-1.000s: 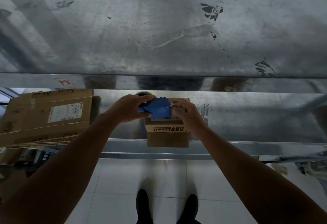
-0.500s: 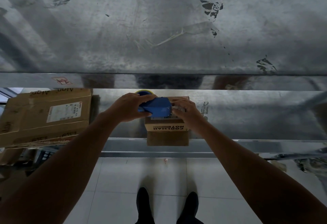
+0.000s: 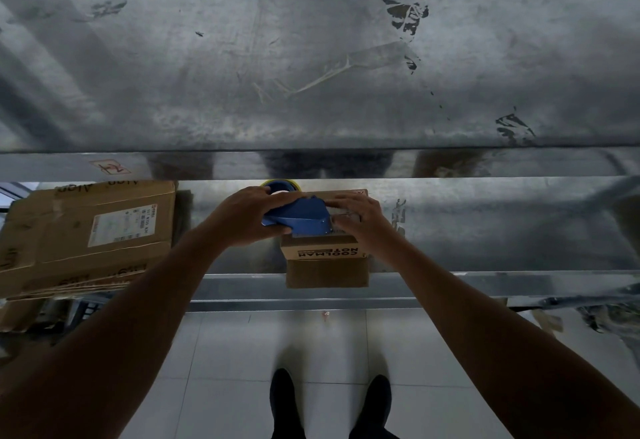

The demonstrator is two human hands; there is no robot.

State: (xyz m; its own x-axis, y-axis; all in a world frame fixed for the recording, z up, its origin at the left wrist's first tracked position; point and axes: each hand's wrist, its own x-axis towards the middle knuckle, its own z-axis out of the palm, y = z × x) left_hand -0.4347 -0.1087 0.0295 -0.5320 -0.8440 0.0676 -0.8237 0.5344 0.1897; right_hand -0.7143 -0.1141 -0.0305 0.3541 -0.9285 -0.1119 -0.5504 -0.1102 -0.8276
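A small brown cardboard box with black printed letters stands at the front edge of the lower metal shelf. On its top lies a blue tape dispenser with a yellow-rimmed roll at its far end. My left hand grips the dispenser from the left. My right hand rests on the box top beside the dispenser's right end, fingers curved down onto the cardboard; whether they pinch tape is not visible.
A large worn cardboard box with a white label lies on the same shelf to the left. A scratched metal upper shelf spans the view above. Below are pale floor tiles and my dark shoes.
The dispenser has slid slightly left along the box top, with my left hand moving with it. My right hand stays on the box.
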